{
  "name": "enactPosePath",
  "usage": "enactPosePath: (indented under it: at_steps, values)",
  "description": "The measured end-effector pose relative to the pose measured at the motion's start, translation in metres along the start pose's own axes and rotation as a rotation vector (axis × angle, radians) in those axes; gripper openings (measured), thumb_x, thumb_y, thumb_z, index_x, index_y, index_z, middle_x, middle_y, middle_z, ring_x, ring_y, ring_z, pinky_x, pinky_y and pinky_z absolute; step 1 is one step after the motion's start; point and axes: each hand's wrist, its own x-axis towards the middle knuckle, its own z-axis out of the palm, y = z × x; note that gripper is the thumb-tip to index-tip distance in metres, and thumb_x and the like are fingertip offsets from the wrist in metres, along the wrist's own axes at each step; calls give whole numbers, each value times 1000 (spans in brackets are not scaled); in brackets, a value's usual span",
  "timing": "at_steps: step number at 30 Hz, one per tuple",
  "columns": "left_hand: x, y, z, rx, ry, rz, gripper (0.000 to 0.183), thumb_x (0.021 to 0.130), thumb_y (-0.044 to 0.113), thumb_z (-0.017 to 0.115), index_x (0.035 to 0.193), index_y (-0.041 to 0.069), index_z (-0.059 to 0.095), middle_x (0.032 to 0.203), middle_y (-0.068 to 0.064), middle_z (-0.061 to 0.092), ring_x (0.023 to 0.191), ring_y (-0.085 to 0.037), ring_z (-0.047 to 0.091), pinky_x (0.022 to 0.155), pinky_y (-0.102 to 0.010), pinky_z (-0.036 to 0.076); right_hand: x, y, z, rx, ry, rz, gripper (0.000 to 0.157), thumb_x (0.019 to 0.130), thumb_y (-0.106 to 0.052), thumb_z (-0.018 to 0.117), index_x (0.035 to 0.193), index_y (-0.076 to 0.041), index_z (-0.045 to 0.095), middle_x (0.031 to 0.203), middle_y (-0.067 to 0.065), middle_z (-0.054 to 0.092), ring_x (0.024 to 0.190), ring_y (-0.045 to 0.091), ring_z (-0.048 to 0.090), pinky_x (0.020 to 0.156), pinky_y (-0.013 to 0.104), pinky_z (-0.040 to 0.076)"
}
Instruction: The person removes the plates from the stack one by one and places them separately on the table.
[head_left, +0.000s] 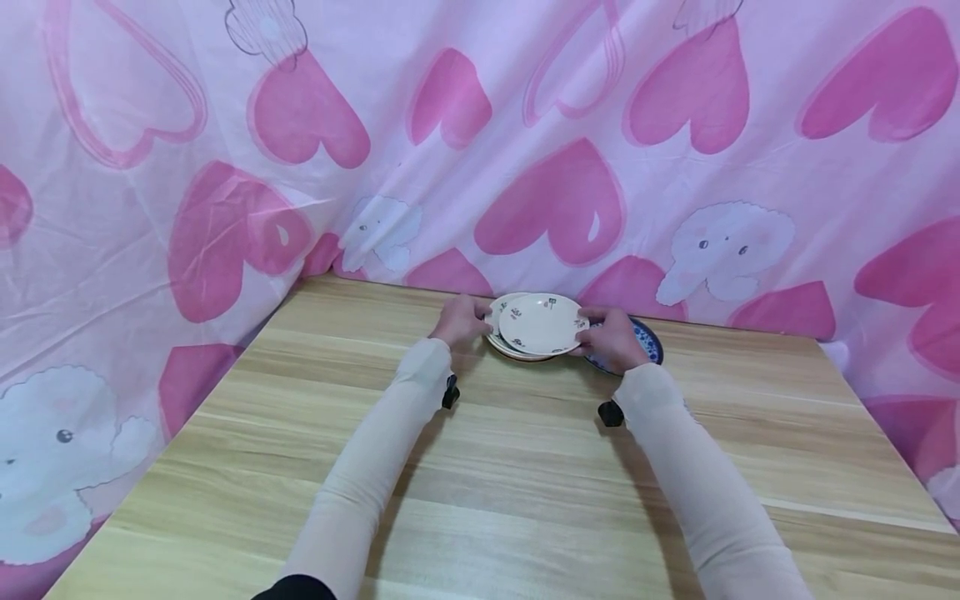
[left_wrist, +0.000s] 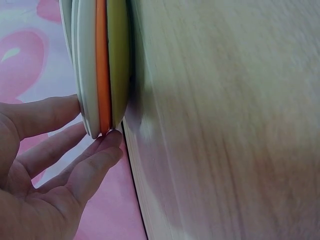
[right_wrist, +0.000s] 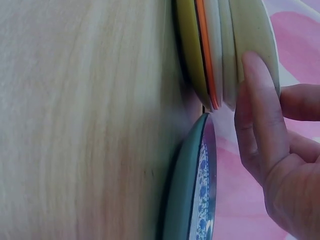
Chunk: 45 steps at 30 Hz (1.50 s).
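Note:
Near the table's back edge stands a stack of plates (left_wrist: 102,60), with cream, orange-edged and olive-yellow rims from top down. The top one, a cream plate with small flower prints (head_left: 543,325), sits off to the right and leans upward on its right side. My right hand (head_left: 611,337) pinches that plate's right rim, thumb along its outer side. On the stack's left side my left hand (head_left: 459,321) touches the rims with fairly straight, spread fingertips. To the right of the stack rests a blue-patterned plate (right_wrist: 204,192) with a dark rim and teal outside, partly hidden behind my right hand.
A wood-grain table (head_left: 495,483) stretches between my forearms. Behind it and along the left hangs a pink cloth (head_left: 547,208) with hearts and white animal prints, close to the plates. Black straps with small dark devices (head_left: 611,413) are on the wrists.

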Motion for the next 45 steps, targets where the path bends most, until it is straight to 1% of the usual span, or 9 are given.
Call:
enactPosePath:
  at_steps: [4,9,14,19,22,29,33,37,45]
  values:
    - [0,0,1,-17,-11,-15,46,86,5,73,131,3,65,136,-14,65,134,-29,56,114,-39,46,-4,-2,-3,-10,6,1,64,91,10,56,152,4,37,151,29,39,70,10,66,73,28,64]
    - [1,-1,1,-28,-8,-25,46,86,5,73,131,4,64,138,-14,64,134,-29,55,114,-40,47,-9,-3,-7,-21,3,7,63,92,9,56,152,4,37,151,29,40,70,9,66,75,30,64]
    - [1,0,1,-15,-1,-16,46,86,5,73,131,4,65,137,-14,65,133,-28,56,114,-40,47,-10,0,-13,-33,4,4,61,93,6,56,151,4,38,147,31,45,69,8,68,74,29,64]
    - [2,1,2,-35,-12,-29,47,85,3,72,132,3,64,138,-14,64,135,-30,54,114,-39,46,-12,2,-17,-9,4,-8,59,93,5,55,150,6,38,142,34,48,65,7,69,73,30,64]
    - [1,2,1,-43,-15,-30,48,85,2,72,132,3,63,138,-15,64,136,-30,54,114,-40,46,-15,3,-19,-3,5,-15,59,93,6,55,149,6,39,141,34,48,64,7,68,72,29,64]
    - [0,2,1,19,-12,10,46,87,6,72,132,3,63,137,-14,65,134,-28,57,113,-38,48,-19,6,-27,-17,2,-21,60,93,7,54,150,6,38,152,30,38,67,8,67,73,29,64]
    - [0,2,1,13,-12,5,46,87,6,72,132,3,63,137,-14,65,134,-28,57,113,-39,48,-21,8,-32,-16,-4,-14,60,93,8,54,150,5,38,154,28,38,69,8,67,73,29,64]
    - [-1,3,0,2,-14,-7,46,87,6,72,132,3,63,138,-14,64,135,-28,56,113,-39,48,-24,10,-35,-1,-12,-29,60,92,10,54,150,7,38,152,30,39,70,8,68,72,29,64]
    - [-3,4,0,7,-12,-1,47,86,5,72,132,3,63,138,-15,64,135,-30,55,115,-40,45,-31,13,-44,4,-20,-36,61,92,10,54,150,7,37,148,33,40,70,7,69,73,29,64]
